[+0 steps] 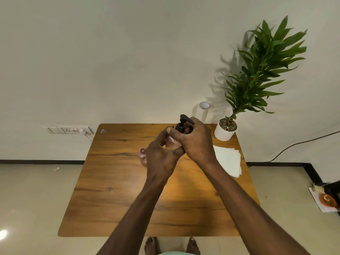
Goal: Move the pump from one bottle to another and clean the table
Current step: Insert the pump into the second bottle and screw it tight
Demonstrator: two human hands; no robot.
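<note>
Over the middle of the wooden table (114, 190) both hands meet around a clear pinkish bottle (172, 142). My left hand (161, 155) wraps the bottle's body from the left. My right hand (195, 142) grips the black pump (183, 123) at its collar on the bottle's neck, with the pump head sticking up above my fingers. A second clear pink bottle (142, 155) with an open neck stands just left of my left hand, mostly hidden behind it.
A stack of white paper napkins (229, 160) lies at the right edge of the table. A potted green plant (226, 128) stands at the far right corner, with a white roll (203, 106) behind it. A small sticker (103, 131) marks the far left corner.
</note>
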